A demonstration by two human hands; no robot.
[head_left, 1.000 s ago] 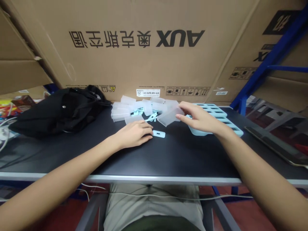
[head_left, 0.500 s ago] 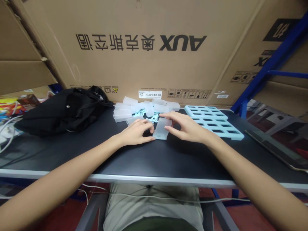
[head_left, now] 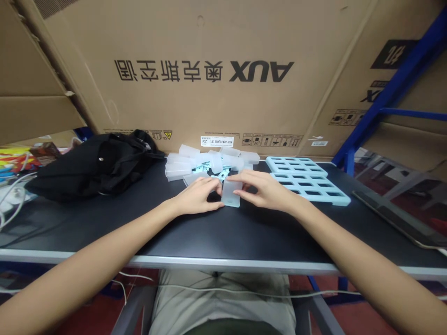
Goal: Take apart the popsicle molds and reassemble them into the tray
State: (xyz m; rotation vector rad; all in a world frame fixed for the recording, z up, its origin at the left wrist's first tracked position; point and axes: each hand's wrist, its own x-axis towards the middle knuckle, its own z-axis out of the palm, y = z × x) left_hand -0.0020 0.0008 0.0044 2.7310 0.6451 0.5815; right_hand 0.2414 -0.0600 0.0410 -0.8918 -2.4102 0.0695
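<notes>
A translucent white plastic box (head_left: 231, 194) stands near the middle of the black tabletop, between my two hands. My right hand (head_left: 260, 188) grips it from the right, with fingers at its top and the thumb on its near face. At its left edge, my left hand (head_left: 199, 195) is closed with thumb and fingertips against the side. Just behind lies a pile of similar translucent boxes (head_left: 179, 166), with small light-blue plastic pieces (head_left: 222, 175) among them. Whether anything is inside the held box cannot be made out.
Light-blue plastic frames (head_left: 310, 181) with rectangular openings lie to the right. A black bag (head_left: 87, 163) rests at the left beside white cables (head_left: 16, 200). A dark flat device (head_left: 398, 221) lies at the right edge. A large cardboard carton (head_left: 209, 107) stands behind the table (head_left: 216, 237).
The box has moved slightly left and gone from tilted to nearly upright. My right hand shifted left with it; my left hand stays at its left side. The camera view shifted slightly.
</notes>
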